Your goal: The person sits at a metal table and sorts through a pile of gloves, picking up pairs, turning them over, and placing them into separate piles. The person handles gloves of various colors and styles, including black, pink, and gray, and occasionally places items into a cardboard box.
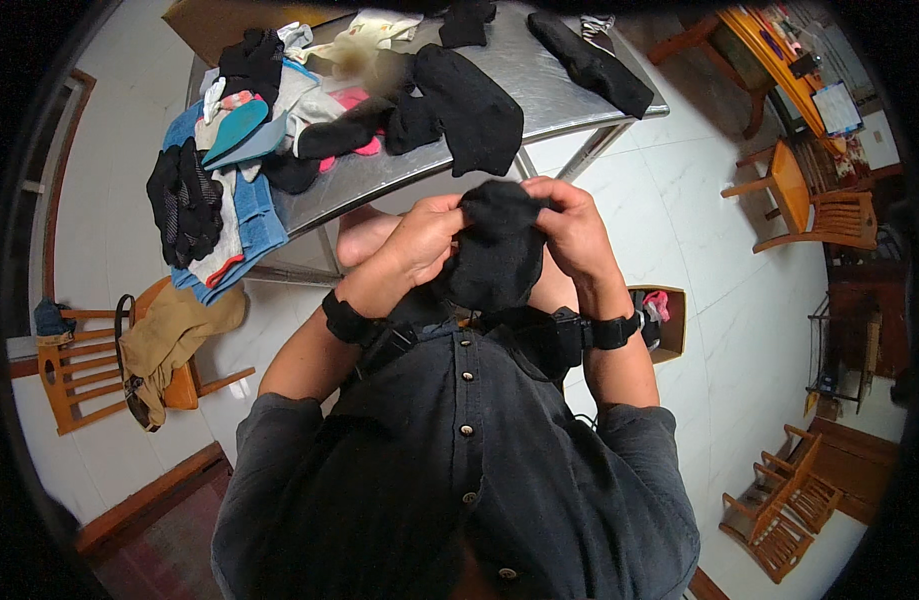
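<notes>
A dark knitted sock (500, 251) hangs between my hands above my lap. My left hand (427, 234) pinches its upper left edge, and my right hand (577, 226) grips the upper right edge with thumb and fingers. Just beyond it, black socks (478, 109) lie on the metal table (560, 94), some reaching its near edge. Left of these is a mixed heap with teal insoles (238, 139), a blue towel (258, 206) and black patterned gloves or socks (181, 206). Another long black sock (590, 64) rests on the table's right end.
A cardboard box (675, 324) holding fabric items stands on the floor by my right forearm. Tan trousers (163, 337) drape over a wooden chair (91, 364) at left. More wooden chairs (793, 187) and a wooden desk (774, 56) stand to the right.
</notes>
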Motion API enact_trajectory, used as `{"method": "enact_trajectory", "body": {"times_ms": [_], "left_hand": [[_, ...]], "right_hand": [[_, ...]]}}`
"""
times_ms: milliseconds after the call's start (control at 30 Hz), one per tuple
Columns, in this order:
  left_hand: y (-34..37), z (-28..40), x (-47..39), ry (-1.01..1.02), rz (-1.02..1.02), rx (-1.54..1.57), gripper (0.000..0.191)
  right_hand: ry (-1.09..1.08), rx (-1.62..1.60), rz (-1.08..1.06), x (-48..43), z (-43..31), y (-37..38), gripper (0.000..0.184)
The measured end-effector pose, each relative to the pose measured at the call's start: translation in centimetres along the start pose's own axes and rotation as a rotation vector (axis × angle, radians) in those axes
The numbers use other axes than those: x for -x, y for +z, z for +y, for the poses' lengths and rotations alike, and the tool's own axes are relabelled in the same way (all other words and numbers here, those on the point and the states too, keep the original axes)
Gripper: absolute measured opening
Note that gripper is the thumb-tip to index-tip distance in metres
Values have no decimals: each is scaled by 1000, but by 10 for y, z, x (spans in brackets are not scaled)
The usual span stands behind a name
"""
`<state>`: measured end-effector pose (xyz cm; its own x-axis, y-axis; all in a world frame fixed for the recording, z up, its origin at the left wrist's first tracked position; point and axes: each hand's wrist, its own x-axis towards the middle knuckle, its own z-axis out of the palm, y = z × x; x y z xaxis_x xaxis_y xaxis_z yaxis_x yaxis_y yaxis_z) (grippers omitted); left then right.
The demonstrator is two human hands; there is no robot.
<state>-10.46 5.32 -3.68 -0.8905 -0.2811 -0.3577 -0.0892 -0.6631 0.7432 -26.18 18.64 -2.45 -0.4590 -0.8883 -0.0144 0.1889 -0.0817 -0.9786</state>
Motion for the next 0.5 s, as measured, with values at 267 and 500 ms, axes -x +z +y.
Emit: {"method": "enact_trajectory", "body": {"times_ms": [267,500], "left_hand": [[-7,4,5,-113,-332,448,35],[3,5,11,-11,-145,-47,31]], "right_hand": [[-497,576,-84,14,3,-4,35],[-370,685,-197,23,-9,-1,37]]}}
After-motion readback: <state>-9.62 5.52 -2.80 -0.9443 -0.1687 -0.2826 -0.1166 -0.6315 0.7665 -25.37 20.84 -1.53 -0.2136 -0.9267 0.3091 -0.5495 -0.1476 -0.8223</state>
